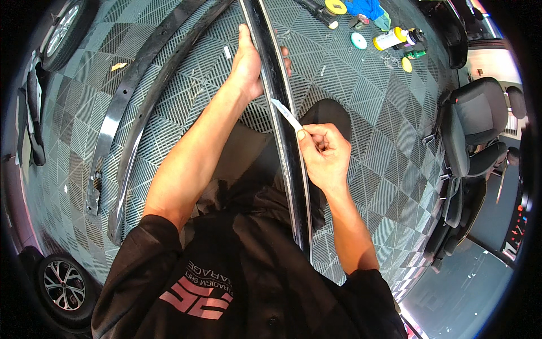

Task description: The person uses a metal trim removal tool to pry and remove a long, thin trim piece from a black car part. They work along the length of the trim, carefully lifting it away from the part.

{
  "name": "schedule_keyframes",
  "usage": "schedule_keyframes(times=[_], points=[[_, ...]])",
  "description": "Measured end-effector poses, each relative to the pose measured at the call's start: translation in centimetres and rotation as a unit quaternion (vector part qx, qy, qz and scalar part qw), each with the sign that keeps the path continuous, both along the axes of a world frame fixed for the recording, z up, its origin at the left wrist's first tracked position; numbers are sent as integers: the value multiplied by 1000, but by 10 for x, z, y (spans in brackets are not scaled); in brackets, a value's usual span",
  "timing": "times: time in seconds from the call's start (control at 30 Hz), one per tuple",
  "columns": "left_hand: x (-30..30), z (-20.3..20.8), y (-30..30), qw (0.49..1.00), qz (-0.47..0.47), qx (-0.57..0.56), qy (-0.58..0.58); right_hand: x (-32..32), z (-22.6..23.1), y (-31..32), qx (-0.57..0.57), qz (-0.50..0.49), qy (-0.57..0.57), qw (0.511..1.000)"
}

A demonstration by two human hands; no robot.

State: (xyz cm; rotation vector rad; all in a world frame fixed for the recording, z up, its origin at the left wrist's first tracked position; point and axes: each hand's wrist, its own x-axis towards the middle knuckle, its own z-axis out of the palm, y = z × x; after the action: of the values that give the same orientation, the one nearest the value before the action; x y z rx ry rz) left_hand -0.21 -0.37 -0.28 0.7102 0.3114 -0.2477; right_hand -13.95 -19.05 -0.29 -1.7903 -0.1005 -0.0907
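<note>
A long, glossy black trim strip (pixel 275 73) with pale edges runs from the top of the view down across my lap. My left hand (pixel 247 66) is wrapped round its upper part, thumb on the left and fingertips showing on the right side. Between thumb and forefinger, my right hand (pixel 326 153) pinches a thin whitish strip (pixel 287 116). The far tip of that strip touches the trim's left edge, and its body slants across the black face. Whether it is tape or a flat tool, I cannot tell.
Two long curved black trim pieces (pixel 125 93) lie on the grey tiled floor (pixel 384 169) at left. Far right are a yellow-and-white bottle (pixel 389 39), a blue cloth (pixel 367 8) and a round white-green roll (pixel 358 40). Car seats (pixel 477 116) stand at right, wheels (pixel 64 284) at left.
</note>
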Motion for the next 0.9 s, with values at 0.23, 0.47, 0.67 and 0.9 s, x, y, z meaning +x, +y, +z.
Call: schedule_keyframes(times=[0.23, 0.47, 0.67, 0.9], points=[[-4, 3, -2, 1000, -10, 17, 1, 15, 5, 5, -7, 3, 6, 1000], [-2, 2, -4, 1000, -22, 19, -4, 13, 9, 3, 15, -1, -5, 1000], [-2, 3, -4, 999, -25, 21, 1, 11, 13, 3, -11, -2, -21, 1000], [-3, 8, -4, 999, -28, 33, -2, 11, 10, -1, -29, 8, -26, 999]])
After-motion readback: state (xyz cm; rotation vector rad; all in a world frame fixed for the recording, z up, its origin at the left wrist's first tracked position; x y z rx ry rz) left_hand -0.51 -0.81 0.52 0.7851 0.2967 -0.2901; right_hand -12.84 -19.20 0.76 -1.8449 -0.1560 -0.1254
